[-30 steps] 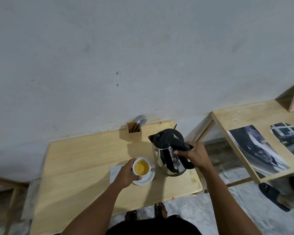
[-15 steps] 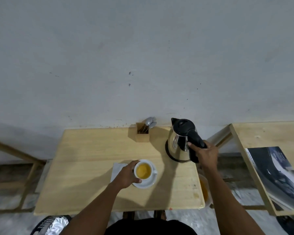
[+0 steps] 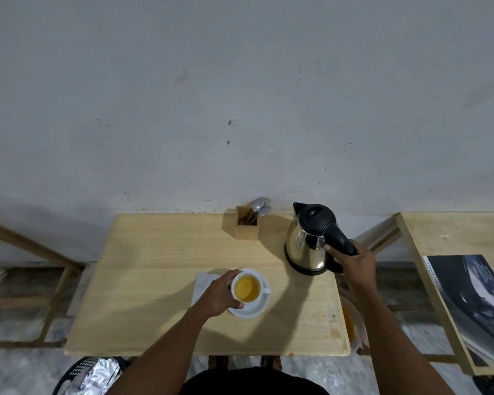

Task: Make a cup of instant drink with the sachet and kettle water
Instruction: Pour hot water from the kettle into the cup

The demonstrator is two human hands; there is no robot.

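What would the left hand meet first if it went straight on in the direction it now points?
The left hand already wraps the cup on its saucer. Pushed further, toward the right, it would shove the cup; the kettle probably stands off that line.

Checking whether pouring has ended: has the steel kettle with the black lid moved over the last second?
Yes. The steel kettle with the black lid went from beside the white cup back toward the wall, right of the wooden cutlery holder.
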